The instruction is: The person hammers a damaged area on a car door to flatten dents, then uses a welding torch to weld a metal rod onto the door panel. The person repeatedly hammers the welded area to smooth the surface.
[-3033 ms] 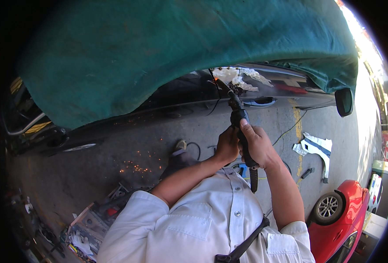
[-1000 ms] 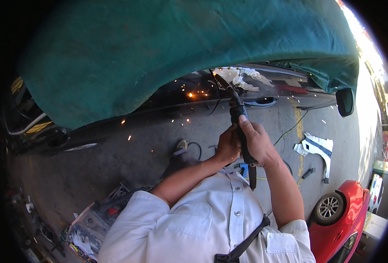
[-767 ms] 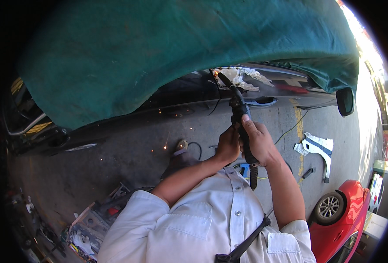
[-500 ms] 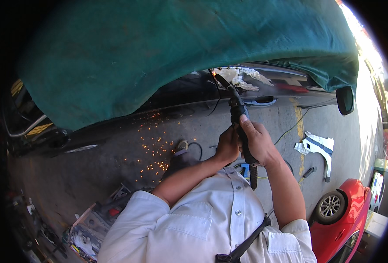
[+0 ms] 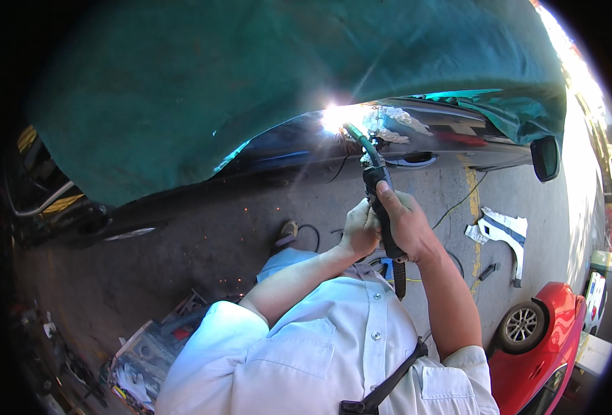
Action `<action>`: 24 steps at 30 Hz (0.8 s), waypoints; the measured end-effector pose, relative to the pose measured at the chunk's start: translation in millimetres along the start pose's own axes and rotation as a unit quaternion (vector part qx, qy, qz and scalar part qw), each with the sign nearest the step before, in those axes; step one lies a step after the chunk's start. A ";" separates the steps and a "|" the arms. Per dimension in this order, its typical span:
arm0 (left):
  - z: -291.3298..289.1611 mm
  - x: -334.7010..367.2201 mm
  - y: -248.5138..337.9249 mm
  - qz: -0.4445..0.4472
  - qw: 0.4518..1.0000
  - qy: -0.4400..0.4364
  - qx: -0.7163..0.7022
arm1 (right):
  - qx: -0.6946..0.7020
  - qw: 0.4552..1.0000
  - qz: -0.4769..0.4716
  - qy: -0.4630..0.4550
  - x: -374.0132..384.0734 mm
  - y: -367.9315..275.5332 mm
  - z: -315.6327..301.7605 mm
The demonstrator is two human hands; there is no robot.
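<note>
Both my hands are closed around a black welding torch (image 5: pixel 387 232) with a bent neck. My right hand (image 5: pixel 406 221) wraps the handle from the right, its thumb lying along the top. From the left, my left hand (image 5: pixel 361 229) grips the same handle lower down; its fingertips are partly hidden. A bright white arc burns at the torch tip, against the dark car body (image 5: pixel 292 149) beside a bare, whitish patch (image 5: pixel 396 123). The glare hides the exact contact spot. A green cover (image 5: pixel 202 90) drapes over the car just above the arc.
A side mirror (image 5: pixel 544 160) juts out at the right. On the floor lie a white fender panel (image 5: pixel 506 235) and a cable (image 5: pixel 461 200). A red car (image 5: pixel 537 346) stands at the lower right. Tools and a box (image 5: pixel 140 366) sit at the lower left.
A bright arc has flared at the torch tip, lighting the cover's edge and my shirt. The orange sparks falling at the left have thinned to a few. My hands stay in nearly the same place.
</note>
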State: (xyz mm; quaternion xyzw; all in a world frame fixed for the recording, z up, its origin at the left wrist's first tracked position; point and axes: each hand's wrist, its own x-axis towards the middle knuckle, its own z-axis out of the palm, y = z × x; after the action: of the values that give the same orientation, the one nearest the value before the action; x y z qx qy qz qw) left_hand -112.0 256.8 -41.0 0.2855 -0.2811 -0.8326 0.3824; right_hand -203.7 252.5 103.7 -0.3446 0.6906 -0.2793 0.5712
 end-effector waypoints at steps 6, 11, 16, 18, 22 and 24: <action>2.0 -0.7 -1.0 0.050 0.998 0.004 0.041 | -0.026 0.999 0.000 -0.022 1.1 0.5 -3.1; 6.1 -2.3 3.6 0.029 0.984 0.054 0.170 | -0.002 1.000 -0.008 -0.009 1.5 3.9 -2.8; 12.3 -2.9 11.4 0.046 0.977 0.073 0.197 | -0.010 1.000 0.004 -0.009 0.3 4.7 -4.8; 13.1 -3.3 12.7 0.040 0.976 0.073 0.203 | -0.024 1.000 -0.008 -0.006 0.1 3.4 -4.7; 12.8 -3.9 10.6 0.051 0.981 0.073 0.171 | -0.027 1.000 -0.006 -0.015 -2.4 -0.3 -2.8; 11.8 -3.6 8.6 0.054 0.983 0.068 0.159 | -0.021 1.000 -0.002 -0.006 -3.6 -2.1 -1.3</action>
State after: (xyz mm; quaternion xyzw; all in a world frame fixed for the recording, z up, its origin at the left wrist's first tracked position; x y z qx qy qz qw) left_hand -114.1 257.8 -26.2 0.3832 -0.3980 -0.7342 0.3946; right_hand -204.3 254.1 107.7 -0.3595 0.6922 -0.2636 0.5675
